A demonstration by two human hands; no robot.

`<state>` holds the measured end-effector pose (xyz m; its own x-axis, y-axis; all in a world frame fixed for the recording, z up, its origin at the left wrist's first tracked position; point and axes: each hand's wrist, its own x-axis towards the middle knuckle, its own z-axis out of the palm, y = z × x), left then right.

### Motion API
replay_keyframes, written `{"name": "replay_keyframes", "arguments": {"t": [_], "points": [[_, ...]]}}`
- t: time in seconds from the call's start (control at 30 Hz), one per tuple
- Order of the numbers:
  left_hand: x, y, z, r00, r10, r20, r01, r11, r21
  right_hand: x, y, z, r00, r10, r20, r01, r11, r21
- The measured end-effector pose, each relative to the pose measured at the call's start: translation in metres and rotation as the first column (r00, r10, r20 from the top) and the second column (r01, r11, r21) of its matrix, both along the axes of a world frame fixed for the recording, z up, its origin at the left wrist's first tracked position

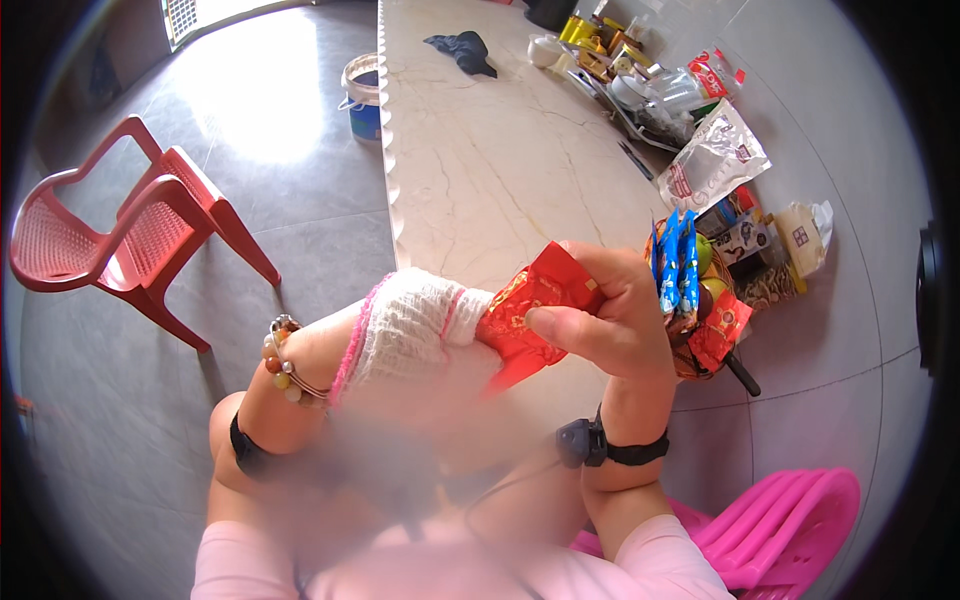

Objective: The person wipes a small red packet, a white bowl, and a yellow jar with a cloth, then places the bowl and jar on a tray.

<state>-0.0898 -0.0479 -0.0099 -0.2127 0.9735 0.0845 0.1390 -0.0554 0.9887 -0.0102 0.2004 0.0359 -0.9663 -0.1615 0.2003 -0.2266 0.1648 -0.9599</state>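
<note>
My right hand [615, 315] pinches a crumpled red wrapper with gold print [525, 315] between thumb and fingers. My left hand [427, 322] is wrapped in a white gauzy cotton glove or cloth with pink edging, and its fingertips meet the wrapper's left side; its lower part is blurred, so its grip cannot be told. A beaded bracelet [281, 367] circles the left wrist. Just right of my right hand stands a basket [694, 367] holding blue packets [675, 262], fruit and another red packet [720, 330].
The marble-patterned table [480, 172] bears a dark cloth [465, 52], a pen [636, 160], a silvery pouch [716, 157] and a cluttered tray [615, 105]. A blue-and-white bucket [364, 97] and a red plastic chair [154, 225] stand left; a pink chair [787, 532] is lower right.
</note>
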Motion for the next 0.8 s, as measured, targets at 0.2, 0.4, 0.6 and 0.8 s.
{"name": "replay_keyframes", "arguments": {"t": [0.2,0.4,0.6,0.8], "points": [[-0.001,-0.001,-0.002,1.0,0.002,0.029,-0.003,1.0,0.014,-0.002,0.006,-0.003,0.997,-0.038,-0.072,0.038,0.999,0.01],[-0.005,0.003,-0.004,0.992,0.055,0.11,-0.061,0.997,0.05,-0.004,0.007,-0.003,0.993,-0.064,-0.104,0.064,0.998,0.002],[-0.012,0.009,-0.001,0.936,0.166,0.31,-0.206,0.973,0.102,-0.001,0.01,0.003,0.973,-0.192,-0.125,0.184,0.98,-0.072],[-0.018,0.04,0.002,0.843,0.274,0.462,-0.391,0.903,0.177,0.001,0.023,0.002,0.845,-0.509,-0.163,0.472,0.854,-0.218]]}}
